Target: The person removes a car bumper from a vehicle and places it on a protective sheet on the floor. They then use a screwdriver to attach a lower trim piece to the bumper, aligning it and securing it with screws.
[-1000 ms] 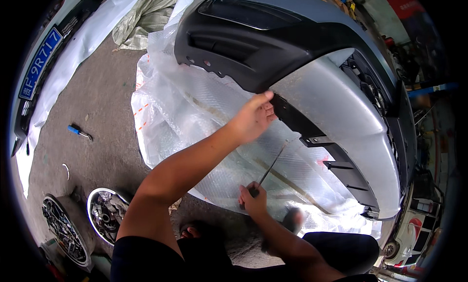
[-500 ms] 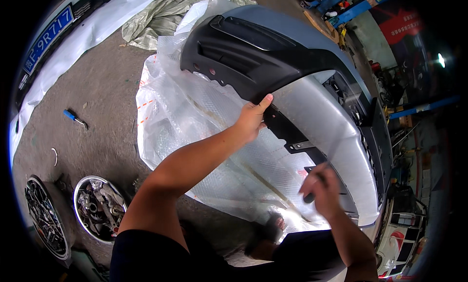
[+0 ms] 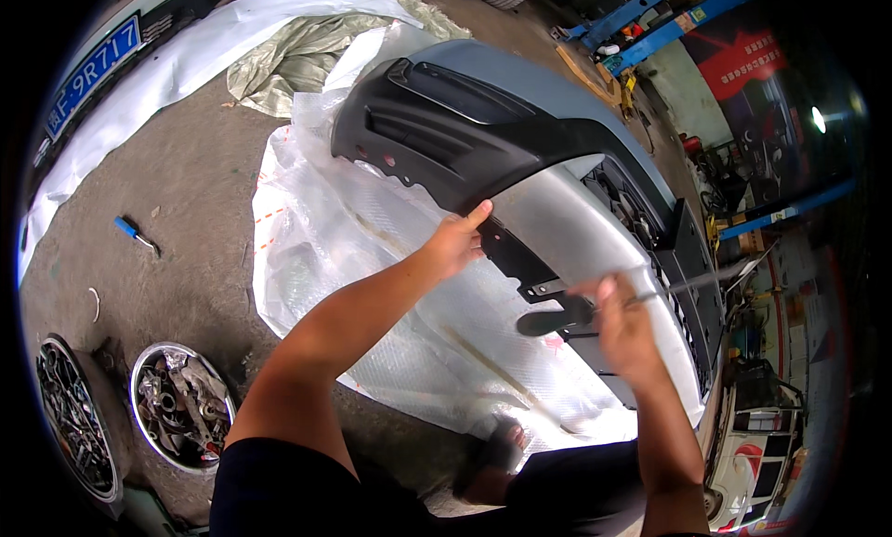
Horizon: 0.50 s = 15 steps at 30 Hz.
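Observation:
A car bumper [image 3: 548, 212], black with a silver lower panel and a grey-blue painted part, rests on clear bubble wrap. My left hand [image 3: 457, 242] closes on its near black edge, thumb on top beside the silver panel. My right hand [image 3: 624, 331] is wrapped round a screwdriver-like tool [image 3: 544, 323]. The tool's rounded black handle end points left, and a thin metal shaft runs rightward over the silver panel. Motion blurs this hand and the shaft, so whether the tip touches anything cannot be made out.
Bubble wrap [image 3: 307, 230] spreads beneath the bumper. On the floor at left lies a blue-handled tool [image 3: 136, 233]. Two wheel rims full of metal parts, one a silver rim [image 3: 136, 379], stand lower left. Blue lift arms [image 3: 669, 31] reach in at upper right.
My right hand has swung the tool round, so its handle now points left and its shaft right. The left hand keeps its hold on the bumper. The whole view has shifted slightly.

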Motion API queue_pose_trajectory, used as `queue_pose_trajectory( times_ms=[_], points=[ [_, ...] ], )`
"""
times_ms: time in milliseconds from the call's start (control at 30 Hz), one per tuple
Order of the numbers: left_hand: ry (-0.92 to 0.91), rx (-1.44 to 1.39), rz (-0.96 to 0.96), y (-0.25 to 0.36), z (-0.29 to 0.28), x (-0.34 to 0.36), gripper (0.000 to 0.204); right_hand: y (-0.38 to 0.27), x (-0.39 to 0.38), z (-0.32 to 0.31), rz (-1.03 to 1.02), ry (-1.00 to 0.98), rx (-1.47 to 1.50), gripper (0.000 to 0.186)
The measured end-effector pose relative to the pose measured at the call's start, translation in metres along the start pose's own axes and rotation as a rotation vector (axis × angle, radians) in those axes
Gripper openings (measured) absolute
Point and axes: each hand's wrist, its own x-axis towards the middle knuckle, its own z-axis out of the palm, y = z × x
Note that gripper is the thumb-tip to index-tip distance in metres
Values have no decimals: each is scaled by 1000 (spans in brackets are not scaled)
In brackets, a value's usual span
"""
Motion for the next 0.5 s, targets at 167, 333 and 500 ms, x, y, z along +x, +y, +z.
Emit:
queue_pose_trajectory(
  times_ms=[167,333,500],
  points=[
    [-135,-15,-63,-2,-11,3,31,41,-43,9,404,-609,260,32],
    [-226,0,-76,5,-34,4,27,8,-56,-4,-18,-574,230,28],
    [-172,-26,-118,9,-16,-3,28,22,-84,-28,49,-631,821,38]
  ],
)
